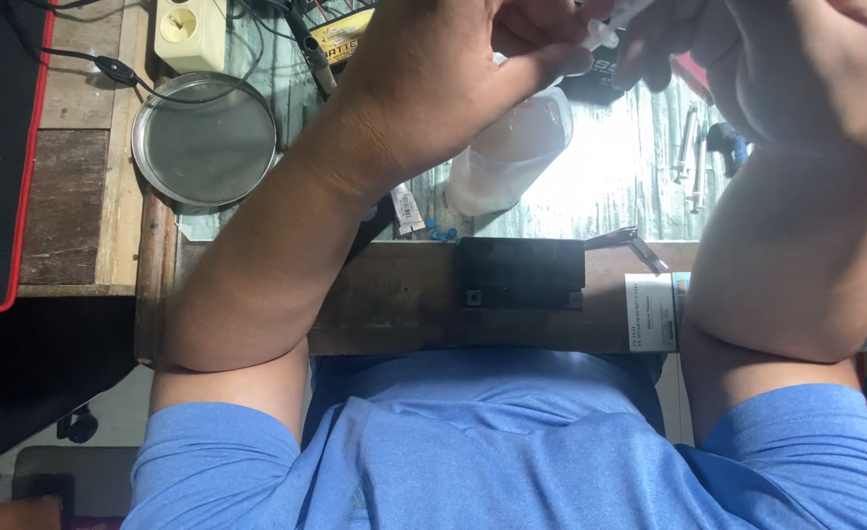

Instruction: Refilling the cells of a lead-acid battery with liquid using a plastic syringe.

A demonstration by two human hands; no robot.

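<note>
Counter [404,294]: a wooden top edged with a dark plank, lying below both sets of fingers and carrying all other items.

Round metal dish [205,140]: flat on the counter, well apart from the left fingers, on their outer side.

Translucent plastic bottle [508,157]: tilted, just below the left fingers; contact cannot be confirmed.

Black block [520,273]: on the plank, below the bottle, near neither hand.

Left hand [453,74]: raised at the top of the view, fingers [541,67] curled almost closed, thumb pressing toward a small white tube [612,25].

Right hand [797,69]: raised opposite, fingers [664,44] bent inward and meeting the same tube. The tube sits between both hands; which fingers actually pinch it cannot be told.

Metal bolts [689,157]: lying below the right fingers.
</note>
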